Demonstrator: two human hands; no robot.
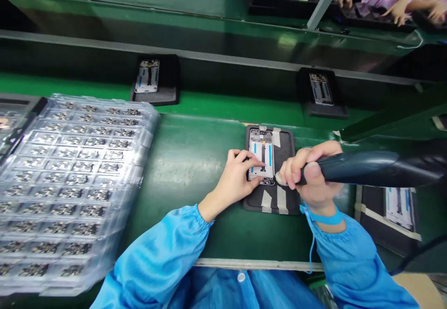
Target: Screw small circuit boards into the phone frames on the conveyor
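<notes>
An opened phone body (256, 155), white with blue strips and a black ribbon down the middle, lies in a black foam holder (289, 144) on the green bench. My left hand (235, 171) rests over its lower left side, fingers apart, with the index fingertip and thumb touching the phone. My right hand (314, 176) is closed around a dark electric screwdriver (359, 167), held almost level. Its front end points at the phone's lower right corner. Whether the tip touches a screw cannot be made out.
Clear plastic trays (80, 178) of small circuit parts are stacked at left. Another phone body (399, 206) sits in a taped holder at right. Further phones, one at left (147, 76) and one at right (321, 89), lie along the green strip behind. Co-workers' hands (398, 11) show at top right.
</notes>
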